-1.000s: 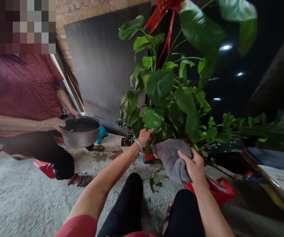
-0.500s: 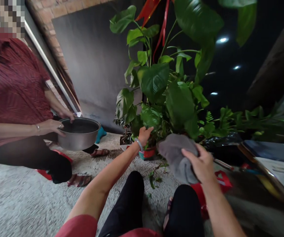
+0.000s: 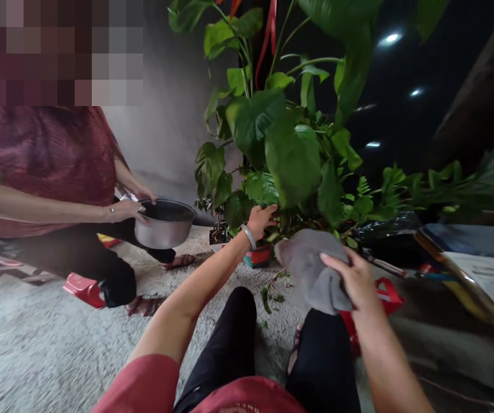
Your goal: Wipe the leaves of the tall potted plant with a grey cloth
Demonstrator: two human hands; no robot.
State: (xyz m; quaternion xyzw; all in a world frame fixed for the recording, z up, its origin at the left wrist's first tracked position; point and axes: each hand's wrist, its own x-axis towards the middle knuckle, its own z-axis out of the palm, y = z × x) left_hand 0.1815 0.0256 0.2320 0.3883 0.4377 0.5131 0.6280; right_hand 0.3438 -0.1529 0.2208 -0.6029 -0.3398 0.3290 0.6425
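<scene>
floor (image 3: 36, 344) – grey, rough | wall (image 3: 165, 132) – grey | ceiling lights (image 3: 391, 38) – lit

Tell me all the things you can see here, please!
plant: one, big green leaves, middle, behind the hands
red ribbon: one, hanging at the plant's top
small pot: one, red and teal, at the plant's base
metal pot: one, silver, held by another person in a dark red top, left
fallen leaves: few, green, on the ground
cloth: one, grey, in the right hand
left hand: wears a bangle, grips a leaf
</scene>
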